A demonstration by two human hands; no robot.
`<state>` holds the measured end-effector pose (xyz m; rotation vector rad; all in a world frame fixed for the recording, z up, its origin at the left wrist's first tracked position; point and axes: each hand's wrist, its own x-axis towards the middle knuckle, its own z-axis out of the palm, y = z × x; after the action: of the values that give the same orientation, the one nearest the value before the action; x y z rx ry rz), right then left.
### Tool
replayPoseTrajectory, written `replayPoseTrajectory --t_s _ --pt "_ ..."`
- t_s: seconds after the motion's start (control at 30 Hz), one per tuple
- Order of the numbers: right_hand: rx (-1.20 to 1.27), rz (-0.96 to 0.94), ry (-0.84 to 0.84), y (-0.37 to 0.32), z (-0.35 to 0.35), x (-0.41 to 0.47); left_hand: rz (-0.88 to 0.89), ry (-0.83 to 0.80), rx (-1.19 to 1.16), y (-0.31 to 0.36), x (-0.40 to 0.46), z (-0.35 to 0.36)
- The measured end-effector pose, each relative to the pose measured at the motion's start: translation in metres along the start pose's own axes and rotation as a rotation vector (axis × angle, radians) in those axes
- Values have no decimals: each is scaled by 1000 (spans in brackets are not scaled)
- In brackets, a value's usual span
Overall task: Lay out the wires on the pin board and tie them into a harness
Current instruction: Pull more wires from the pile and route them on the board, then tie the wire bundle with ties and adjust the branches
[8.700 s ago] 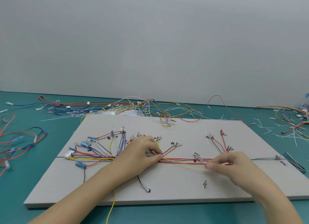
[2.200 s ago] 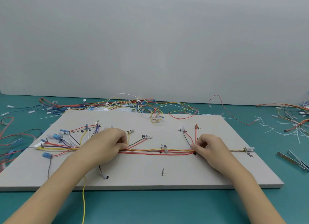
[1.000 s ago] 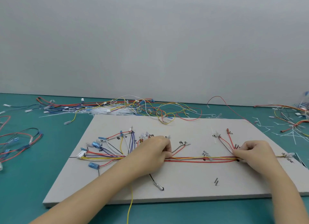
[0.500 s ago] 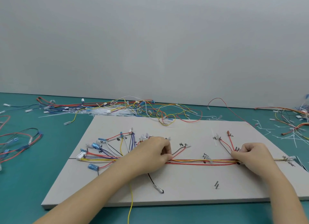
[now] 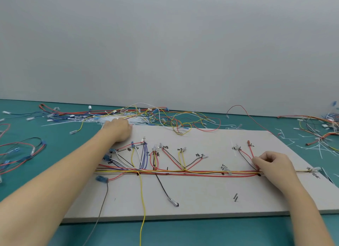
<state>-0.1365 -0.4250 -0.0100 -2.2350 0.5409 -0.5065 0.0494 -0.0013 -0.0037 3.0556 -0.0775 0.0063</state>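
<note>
- Teal counter (image 5: 55, 168) carries a board (image 5: 201, 196).
- Left hand (image 5: 117, 130), loosely curled, rests on white ties (image 5: 88, 120); grip unclear.
- Right hand (image 5: 273, 165) pinches the wires (image 5: 183, 171).

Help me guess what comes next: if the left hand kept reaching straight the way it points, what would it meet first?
Probably the pile of white cable ties just past the board's far edge; the left hand already looks at it, though contact is unclear.

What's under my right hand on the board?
The right hand covers the main wire bundle where two red branch wires join it. Whatever pin or tie sits beneath is hidden.
</note>
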Motion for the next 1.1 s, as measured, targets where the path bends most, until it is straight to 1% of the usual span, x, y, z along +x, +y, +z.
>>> replayPoseTrajectory --t_s 0.07,0.37,0.43,0.6,0.7,0.9,1.1 --pt "1 6 -12 1 -1 1 6 13 41 -1 4 3" --pt "-1 3 -25 2 -1 3 -12 95 -35 -6 11 8" --pt "3 -6 -19 2 -1 2 16 163 -78 -7 10 8" --pt "-2 -11 -5 0 -1 2 95 406 -253 -10 4 0" --pt "-3 -14 -1 2 -1 2 105 483 -299 -11 2 -5" --pt "-3 -14 -5 2 -1 3 103 571 -385 -7 -1 -6" --pt "-5 -22 -9 2 -1 3 158 552 -498 -13 4 -2"
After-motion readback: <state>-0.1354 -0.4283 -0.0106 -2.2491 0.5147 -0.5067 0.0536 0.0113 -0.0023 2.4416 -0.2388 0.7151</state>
